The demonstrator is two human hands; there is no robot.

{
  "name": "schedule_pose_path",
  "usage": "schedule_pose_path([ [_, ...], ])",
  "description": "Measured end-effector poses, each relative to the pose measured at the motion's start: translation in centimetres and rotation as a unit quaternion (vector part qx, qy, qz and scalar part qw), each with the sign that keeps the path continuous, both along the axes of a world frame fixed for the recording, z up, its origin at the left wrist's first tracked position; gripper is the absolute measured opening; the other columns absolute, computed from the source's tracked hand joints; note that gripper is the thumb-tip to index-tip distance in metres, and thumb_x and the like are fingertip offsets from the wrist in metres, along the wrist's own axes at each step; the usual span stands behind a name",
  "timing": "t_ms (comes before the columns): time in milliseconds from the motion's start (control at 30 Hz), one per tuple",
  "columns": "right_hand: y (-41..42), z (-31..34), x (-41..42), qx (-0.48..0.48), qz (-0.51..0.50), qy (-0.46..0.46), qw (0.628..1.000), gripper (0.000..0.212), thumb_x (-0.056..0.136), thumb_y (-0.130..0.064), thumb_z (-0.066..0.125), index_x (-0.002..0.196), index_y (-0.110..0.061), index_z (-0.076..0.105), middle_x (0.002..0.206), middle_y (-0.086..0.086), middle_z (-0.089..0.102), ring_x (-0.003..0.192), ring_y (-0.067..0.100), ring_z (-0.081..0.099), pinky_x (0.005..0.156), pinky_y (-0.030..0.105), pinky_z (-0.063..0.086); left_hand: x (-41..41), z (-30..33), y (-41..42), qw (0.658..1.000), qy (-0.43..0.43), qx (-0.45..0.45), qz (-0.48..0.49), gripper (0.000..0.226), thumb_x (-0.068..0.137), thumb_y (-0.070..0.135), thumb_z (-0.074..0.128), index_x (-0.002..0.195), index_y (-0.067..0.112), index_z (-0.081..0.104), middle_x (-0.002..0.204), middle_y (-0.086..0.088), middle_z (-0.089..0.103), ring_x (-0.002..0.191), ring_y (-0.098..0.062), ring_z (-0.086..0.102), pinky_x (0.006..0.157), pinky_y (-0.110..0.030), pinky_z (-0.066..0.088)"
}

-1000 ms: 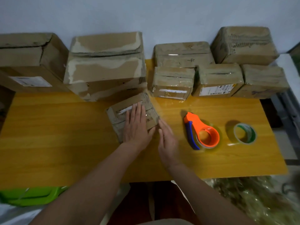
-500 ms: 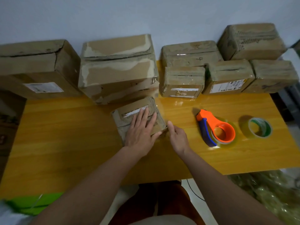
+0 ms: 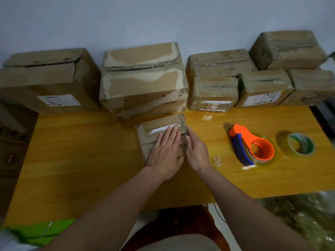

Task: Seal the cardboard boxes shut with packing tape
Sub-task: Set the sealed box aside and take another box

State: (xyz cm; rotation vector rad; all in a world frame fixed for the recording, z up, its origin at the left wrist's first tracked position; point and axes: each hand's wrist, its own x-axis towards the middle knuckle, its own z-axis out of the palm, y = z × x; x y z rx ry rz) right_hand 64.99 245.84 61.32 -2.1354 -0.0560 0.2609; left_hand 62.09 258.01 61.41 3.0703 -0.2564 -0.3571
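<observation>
Far-left box (image 3: 49, 82): white label, print unreadable. Big box (image 3: 145, 78): torn paper, "UN 3481" on front. Small box (image 3: 159, 134) at table (image 3: 81, 160) centre, white label strip blurred. Left hand (image 3: 165, 153) flat on small box, fingers straight. Right hand (image 3: 196, 151) against box's right side, fingers straight, grasping nothing. Rear box (image 3: 220, 63): handwritten "4". Labelled taped boxes right. Orange dispenser (image 3: 253, 147), tape roll (image 3: 301, 145) on table, right.

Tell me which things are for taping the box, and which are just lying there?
For the job: small box, left hand, right hand, orange tape dispenser.

Just lying there: spare tape roll, stacked boxes, crumpled tape scrap.
</observation>
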Motion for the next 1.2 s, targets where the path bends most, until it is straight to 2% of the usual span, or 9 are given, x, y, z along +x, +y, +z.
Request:
schedule_pose_path([
  [267,-2.3,-0.3,0.9,-0.003,0.011,0.166,0.986,0.05,0.102,-0.045,0.03,0.114,-0.013,0.067,0.112,0.014,0.068,0.105,0.03,0.061,0.087,0.037,0.048,-0.3,-0.3,0.7,0.999,-0.005,-0.018,-0.034,0.071,0.095,0.065,0.012,0.15,0.031,-0.015,0.158,-0.001,-0.026,0.143,-0.018,-0.03,0.121,-0.041,-0.009],
  [400,-2.1,0.9,2.1,-0.005,0.025,0.122,0.992,0.055,0.102,-0.044,0.027,0.149,-0.014,0.031,0.154,0.006,0.032,0.142,0.022,0.029,0.113,0.033,0.024,-0.5,-0.1,1.1,0.997,-0.009,-0.016,-0.069,0.068,0.094,0.064,0.01,0.152,0.033,-0.01,0.159,0.002,-0.021,0.145,-0.021,-0.026,0.121,-0.044,-0.006],
  [467,-0.6,1.5,3.0,0.043,0.053,0.087,0.994,0.053,0.104,-0.035,0.029,0.153,-0.018,0.016,0.159,0.0,0.019,0.146,0.015,0.017,0.115,0.027,0.017,-0.5,-0.2,1.1,0.996,-0.008,-0.019,-0.085,0.065,0.095,0.062,0.011,0.152,0.035,-0.005,0.161,0.006,-0.014,0.146,-0.022,-0.023,0.121,-0.045,-0.005],
  [633,0.4,0.0,5.1,0.103,0.051,0.131,0.985,0.051,0.105,-0.032,0.029,0.153,-0.018,0.018,0.156,0.002,0.026,0.144,0.019,0.023,0.113,0.026,0.019,-0.4,-0.3,1.5,0.993,-0.015,-0.025,-0.116,0.056,0.096,0.056,0.008,0.15,0.041,0.002,0.16,0.009,-0.011,0.147,-0.027,-0.019,0.12,-0.049,-0.006],
  [733,0.4,0.0,6.9,0.107,0.037,0.098,0.989,0.042,0.104,-0.03,0.032,0.141,-0.013,0.042,0.142,0.005,0.046,0.13,0.018,0.041,0.104,0.024,0.029,-0.2,-0.5,1.9,0.987,-0.016,-0.014,-0.159,0.055,0.098,0.054,0.014,0.148,0.043,-0.004,0.161,0.006,-0.009,0.147,-0.03,-0.015,0.12,-0.051,-0.005],
  [833,1.2,-0.4,8.3,0.126,0.024,0.105,0.986,0.043,0.104,-0.036,0.033,0.099,-0.006,0.064,0.095,0.008,0.064,0.091,0.019,0.058,0.086,0.033,0.047,-0.1,-0.8,2.1,0.984,-0.019,-0.008,-0.176,0.055,0.097,0.055,0.015,0.15,0.041,0.001,0.162,0.004,-0.002,0.148,-0.031,-0.009,0.12,-0.052,-0.001],
  [967,1.3,-1.0,8.4,0.178,-0.078,0.154,0.969,0.063,0.103,-0.046,0.025,0.085,-0.004,0.068,0.077,0.004,0.067,0.07,0.011,0.062,0.059,0.013,0.046,0.0,-1.2,1.9,0.985,-0.023,-0.003,-0.172,0.055,0.096,0.055,0.016,0.149,0.04,0.011,0.161,0.001,0.014,0.148,-0.033,0.008,0.119,-0.054,0.013],
  [1100,0.9,-1.5,8.7,0.21,-0.098,0.259,0.938,0.064,0.1,-0.055,0.023,0.079,-0.012,0.066,0.081,0.007,0.069,0.08,0.022,0.065,0.079,0.033,0.049,0.1,-1.1,1.8,0.986,-0.02,0.001,-0.167,0.057,0.096,0.055,0.018,0.15,0.039,0.011,0.161,-0.004,0.014,0.149,-0.031,0.009,0.118,-0.053,0.013],
  [1200,-0.6,-2.4,7.7,0.189,-0.037,0.31,0.931,0.063,0.099,-0.057,0.023,0.097,-0.015,0.069,0.104,0.008,0.07,0.099,0.024,0.065,0.092,0.04,0.048,0.0,-0.9,1.6,0.988,-0.014,-0.002,-0.152,0.062,0.095,0.058,0.013,0.152,0.034,0.005,0.162,-0.005,0.007,0.15,-0.027,0.002,0.12,-0.049,0.006],
])
